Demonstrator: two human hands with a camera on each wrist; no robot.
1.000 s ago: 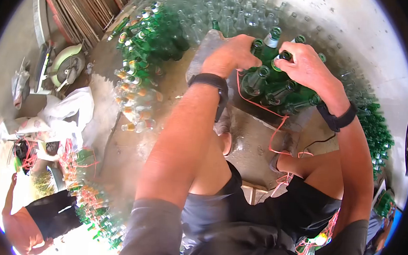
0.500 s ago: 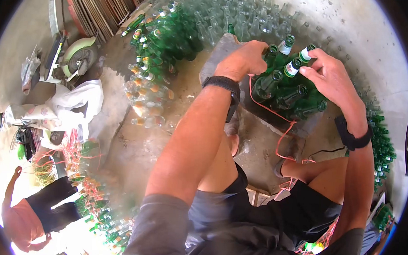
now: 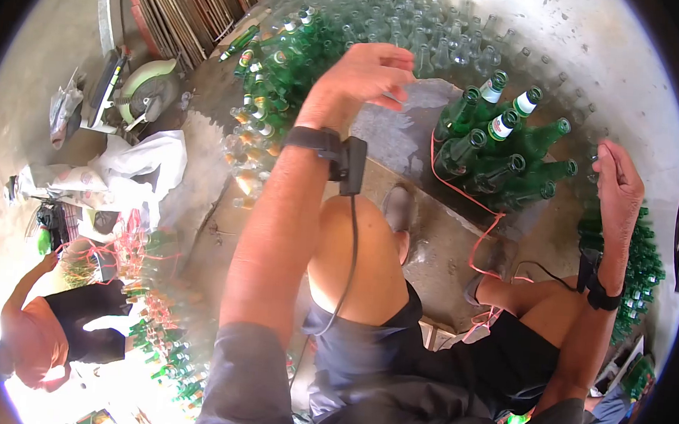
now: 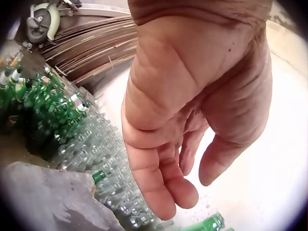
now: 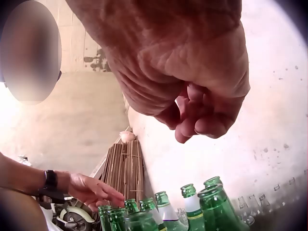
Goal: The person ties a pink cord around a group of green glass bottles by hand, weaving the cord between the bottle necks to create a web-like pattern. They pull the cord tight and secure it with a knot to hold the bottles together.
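Several green bottles (image 3: 491, 175) stand in a close group on a grey slab (image 3: 415, 116), some with white neck labels; a pink string (image 3: 465, 196) runs along the group's near side. My left hand (image 3: 363, 75) is raised left of them over the slab, fingers loosely bent and empty; the left wrist view shows the same hand (image 4: 187, 106) holding nothing. Right of the bottles and apart from them is my right hand (image 3: 619, 182). In the right wrist view my right hand (image 5: 192, 86) has its fingers loosely curled above the bottle mouths (image 5: 187, 192), with nothing seen in them.
Clear bottles (image 3: 442, 51) fill the floor behind, with more green bottles (image 3: 310, 55) at the back left and others (image 3: 641, 269) along the right wall. A wheeled item (image 3: 148, 95), a white sack (image 3: 144, 161) and another person (image 3: 37, 333) are at left.
Both hands have come away from the bottle necks, my left hand to the left and my right hand to the right and nearer my body. The bottles stay grouped while the head view has shifted.
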